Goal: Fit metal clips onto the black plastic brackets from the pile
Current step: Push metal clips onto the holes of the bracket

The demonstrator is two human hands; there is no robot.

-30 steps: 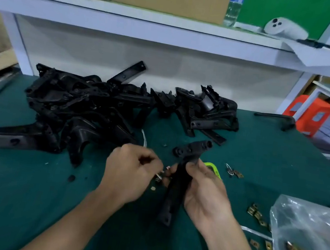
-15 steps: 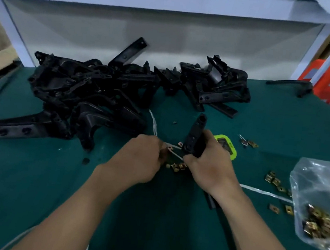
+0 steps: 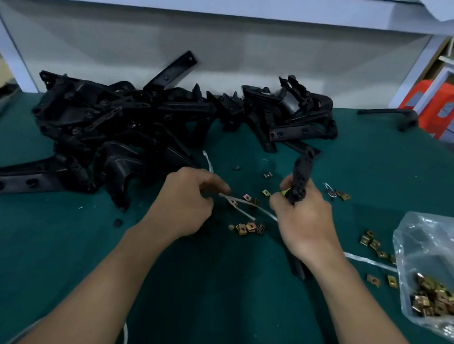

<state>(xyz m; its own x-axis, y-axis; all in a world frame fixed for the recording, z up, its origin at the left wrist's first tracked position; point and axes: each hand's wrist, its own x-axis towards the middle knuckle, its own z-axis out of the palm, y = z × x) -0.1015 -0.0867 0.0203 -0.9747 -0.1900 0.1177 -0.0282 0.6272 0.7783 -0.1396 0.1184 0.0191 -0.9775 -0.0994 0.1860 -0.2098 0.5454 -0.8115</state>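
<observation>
Beside the bracket pile [image 3: 129, 122] at the surface's [image 3: 204, 297] far left, the left hand's [image 3: 184, 203] curled fingers [image 3: 216, 183] pinch a white strip [image 3: 240, 202], now drawn apart from the right hand [image 3: 303, 224], which grips one bracket [image 3: 302, 169] raised upright mid-surface, loose clips [image 3: 249, 227] between them, so fitting seems paused.

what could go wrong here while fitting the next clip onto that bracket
1. The right hand grips the bracket mid-length with its top end free, so pressing a clip on may twist it.
2. The white cord lies among the loose clips beside the left hand; a snag could scatter them.
</observation>
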